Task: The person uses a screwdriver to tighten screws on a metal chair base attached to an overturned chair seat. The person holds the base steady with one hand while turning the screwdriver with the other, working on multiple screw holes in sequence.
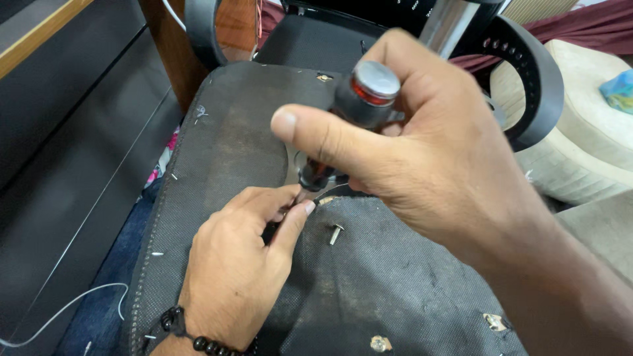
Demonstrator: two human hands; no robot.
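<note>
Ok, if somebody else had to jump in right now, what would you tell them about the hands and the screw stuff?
Right hand: gripping the screwdriver by its black and red handle, tip pointing down at the seat bottom.
Left hand: resting on the black fabric, fingertips pinching around the screwdriver tip to steady it.
Loose screw: lying on the fabric just right of the left fingers.
Done: one screw looks out already.
Left: the spot under the tip is hidden by the fingers, so I cannot tell how far that one is.

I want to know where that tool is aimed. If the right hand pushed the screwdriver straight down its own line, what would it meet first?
Probably the left hand's fingers pinched at its tip, then the dark fabric panel; depth is unclear.
</note>
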